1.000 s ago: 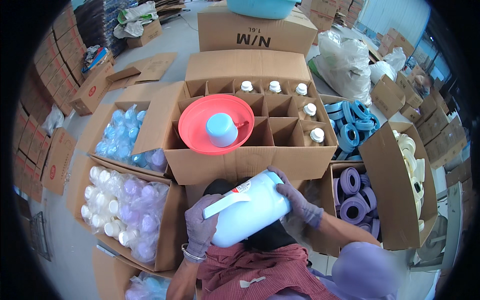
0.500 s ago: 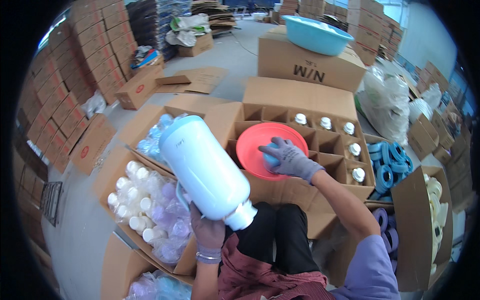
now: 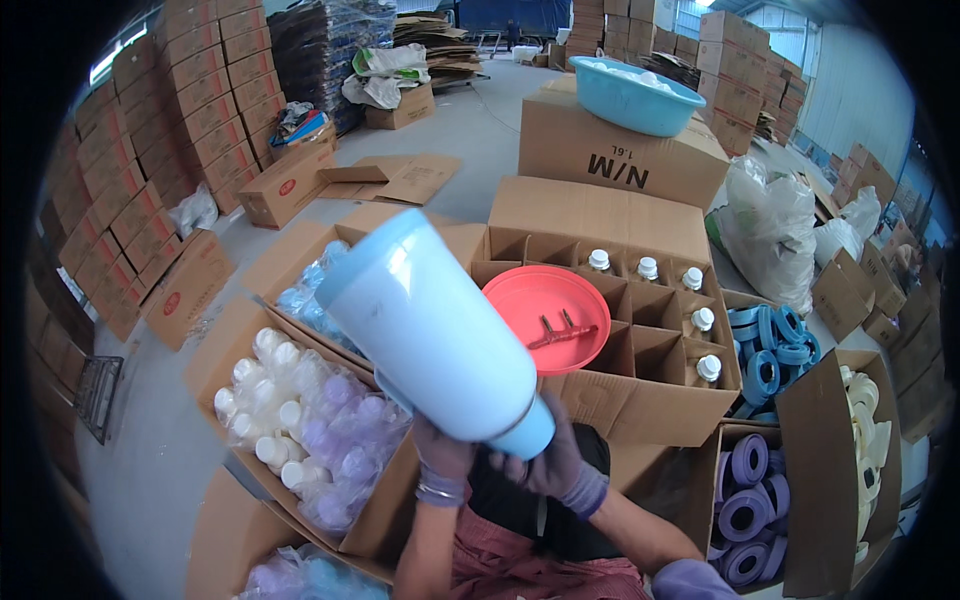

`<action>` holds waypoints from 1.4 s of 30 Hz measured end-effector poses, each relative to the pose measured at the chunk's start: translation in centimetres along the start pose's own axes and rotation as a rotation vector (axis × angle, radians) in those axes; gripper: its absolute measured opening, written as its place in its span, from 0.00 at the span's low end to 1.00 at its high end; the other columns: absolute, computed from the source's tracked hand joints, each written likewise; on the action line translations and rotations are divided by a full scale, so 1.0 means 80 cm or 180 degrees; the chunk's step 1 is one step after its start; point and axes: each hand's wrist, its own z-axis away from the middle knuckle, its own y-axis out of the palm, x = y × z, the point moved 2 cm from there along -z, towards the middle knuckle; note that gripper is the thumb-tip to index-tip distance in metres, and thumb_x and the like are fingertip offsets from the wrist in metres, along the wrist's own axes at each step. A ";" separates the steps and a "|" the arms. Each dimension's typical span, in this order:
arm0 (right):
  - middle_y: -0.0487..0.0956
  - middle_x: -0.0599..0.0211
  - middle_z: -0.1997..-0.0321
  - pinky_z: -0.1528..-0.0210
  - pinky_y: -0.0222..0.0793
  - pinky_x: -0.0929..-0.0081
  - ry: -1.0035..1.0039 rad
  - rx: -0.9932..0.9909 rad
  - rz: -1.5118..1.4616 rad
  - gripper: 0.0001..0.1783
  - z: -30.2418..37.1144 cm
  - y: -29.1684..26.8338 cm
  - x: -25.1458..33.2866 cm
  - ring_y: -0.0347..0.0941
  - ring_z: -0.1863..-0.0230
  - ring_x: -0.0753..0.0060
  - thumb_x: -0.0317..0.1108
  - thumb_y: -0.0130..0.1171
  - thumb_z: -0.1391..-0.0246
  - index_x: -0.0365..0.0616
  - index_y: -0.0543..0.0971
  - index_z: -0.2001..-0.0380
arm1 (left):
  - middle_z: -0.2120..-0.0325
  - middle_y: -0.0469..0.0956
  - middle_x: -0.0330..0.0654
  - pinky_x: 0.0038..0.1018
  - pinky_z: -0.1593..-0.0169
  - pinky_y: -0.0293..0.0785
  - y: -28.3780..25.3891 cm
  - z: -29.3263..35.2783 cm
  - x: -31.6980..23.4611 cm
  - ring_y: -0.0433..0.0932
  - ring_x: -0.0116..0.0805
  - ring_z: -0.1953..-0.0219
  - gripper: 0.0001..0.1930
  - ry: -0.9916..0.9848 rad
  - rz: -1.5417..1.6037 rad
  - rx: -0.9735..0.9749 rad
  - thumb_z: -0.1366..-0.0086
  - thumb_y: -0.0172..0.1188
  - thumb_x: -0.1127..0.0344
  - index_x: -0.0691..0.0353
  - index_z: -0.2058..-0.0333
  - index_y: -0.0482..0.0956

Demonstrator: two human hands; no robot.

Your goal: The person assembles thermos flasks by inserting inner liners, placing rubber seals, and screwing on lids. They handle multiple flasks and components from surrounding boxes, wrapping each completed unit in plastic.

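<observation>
A light blue vacuum flask [image 3: 440, 330] is tilted over my lap, its base up and to the left, its neck down and to the right. My left hand [image 3: 443, 452], in a grey glove, is closed on it by the handle side near the neck. A blue cup-shaped lid [image 3: 524, 428] covers the neck. My gloved right hand [image 3: 566, 468] is wrapped round that lid from below; some fingertips are hidden. Beyond the flask, a round red dish [image 3: 525, 305] sits on the divided carton, with a dark red pronged piece [image 3: 565, 332] in it.
The divided carton [image 3: 650, 400] holds several white-capped flasks. At left, another carton [image 3: 330, 535] contains bagged white and purple caps. Blue rings [image 3: 762, 372] and purple rings [image 3: 742, 515] fill boxes at right. A blue basin [image 3: 640, 100] tops a carton behind.
My right hand has left the red dish with the blue lid and come to the flask's neck, which the lid now covers. The flask has shifted slightly right. The pronged piece shows now.
</observation>
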 end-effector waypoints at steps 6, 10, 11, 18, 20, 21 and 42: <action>0.72 0.42 0.45 0.68 0.76 0.66 0.1950 0.0953 -0.0670 0.44 0.010 -0.084 -0.101 0.75 0.54 0.51 0.71 0.41 0.39 0.46 0.63 0.35 | 0.50 0.77 0.48 0.35 0.48 0.73 -0.089 -0.003 0.069 0.76 0.44 0.50 0.29 -0.0464 -0.0392 0.0497 0.35 0.61 0.56 0.68 0.42 0.67; 0.73 0.47 0.45 0.58 0.78 0.56 0.0282 -0.0141 0.1873 0.39 0.006 -0.024 -0.093 0.74 0.46 0.54 0.65 0.41 0.36 0.47 0.63 0.35 | 0.51 0.77 0.47 0.35 0.49 0.74 -0.134 0.009 0.080 0.77 0.43 0.51 0.26 -0.0776 -0.0150 0.0252 0.33 0.59 0.56 0.67 0.42 0.68; 0.74 0.49 0.45 0.56 0.78 0.55 -0.0060 -0.0401 0.2113 0.37 0.011 0.002 -0.089 0.75 0.45 0.56 0.64 0.41 0.35 0.47 0.64 0.35 | 0.51 0.77 0.47 0.35 0.49 0.74 -0.138 0.012 0.083 0.77 0.43 0.52 0.26 -0.0819 -0.0126 0.0230 0.33 0.59 0.56 0.67 0.42 0.69; 0.82 0.64 0.62 0.70 0.79 0.72 0.1057 -0.0114 0.1276 0.28 0.028 0.014 -0.039 0.81 0.68 0.67 0.58 0.42 0.32 0.44 0.76 0.52 | 0.53 0.79 0.46 0.34 0.51 0.76 -0.123 0.019 0.112 0.79 0.40 0.54 0.22 -0.0944 0.0051 0.0194 0.31 0.56 0.57 0.64 0.44 0.71; 0.82 0.61 0.61 0.71 0.78 0.70 0.1095 -0.1361 0.4071 0.21 0.003 0.062 0.011 0.81 0.61 0.65 0.53 0.51 0.35 0.47 0.77 0.55 | 0.53 0.79 0.45 0.34 0.52 0.76 -0.149 0.017 0.106 0.79 0.40 0.55 0.21 -0.1012 0.0073 0.0047 0.30 0.55 0.57 0.64 0.44 0.72; 0.82 0.60 0.63 0.67 0.78 0.67 -0.0022 -0.0862 0.6052 0.19 -0.012 0.077 0.048 0.82 0.63 0.64 0.50 0.54 0.37 0.46 0.78 0.55 | 0.54 0.79 0.45 0.34 0.52 0.76 -0.162 0.019 0.103 0.79 0.39 0.56 0.21 -0.1013 0.0133 -0.0039 0.30 0.54 0.57 0.63 0.44 0.72; 0.72 0.68 0.47 0.33 0.62 0.49 -0.1783 0.3955 0.9463 0.08 0.055 0.116 0.070 0.68 0.41 0.58 0.39 0.55 0.48 0.59 0.74 0.62 | 0.62 0.83 0.41 0.28 0.58 0.78 -0.118 0.022 0.104 0.82 0.30 0.64 0.19 -0.2702 0.0617 0.0983 0.31 0.57 0.54 0.65 0.56 0.81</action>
